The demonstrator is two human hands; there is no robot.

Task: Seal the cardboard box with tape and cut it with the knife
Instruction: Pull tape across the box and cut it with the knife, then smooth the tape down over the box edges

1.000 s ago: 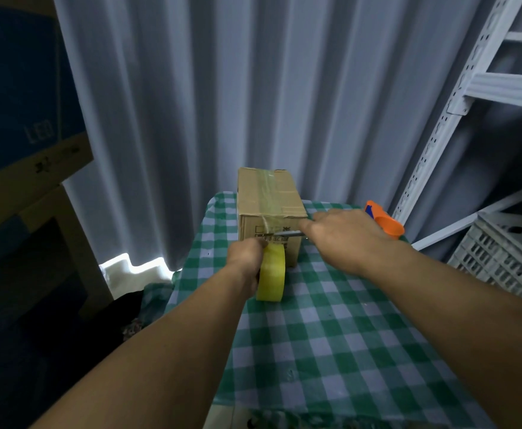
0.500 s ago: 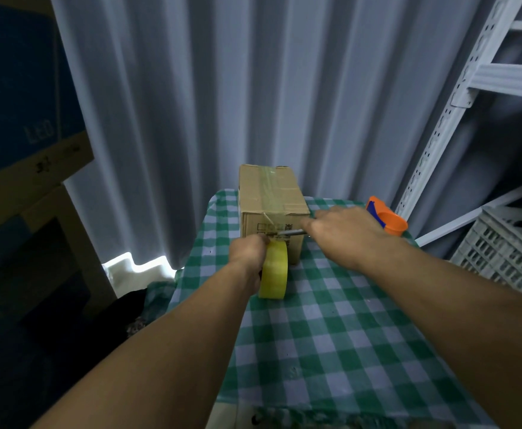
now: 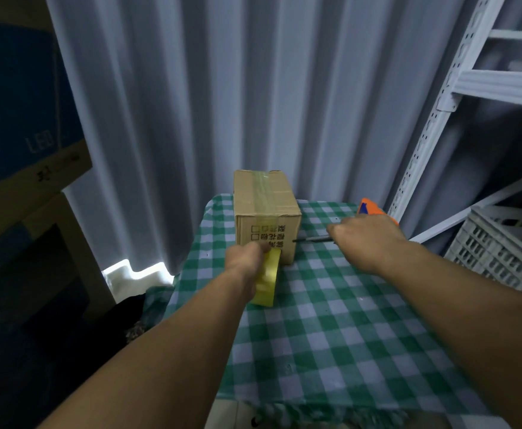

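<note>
A small cardboard box stands at the far end of the green checked table. Clear tape runs along its top seam and down onto the near face. My left hand grips a yellow tape roll on edge just in front of the box's lower left corner. My right hand is to the right of the box and holds a thin knife; its blade points left, with the tip at the box's right edge.
An orange and blue object lies behind my right hand at the table's far right. A white metal shelf frame and a grey plastic crate stand on the right. Stacked cartons are on the left, with a curtain behind.
My right hand has pulled the knife rightward, off the box's front face to its right edge. My left hand has shifted the tape roll left, and no strip now joins it to the box.
</note>
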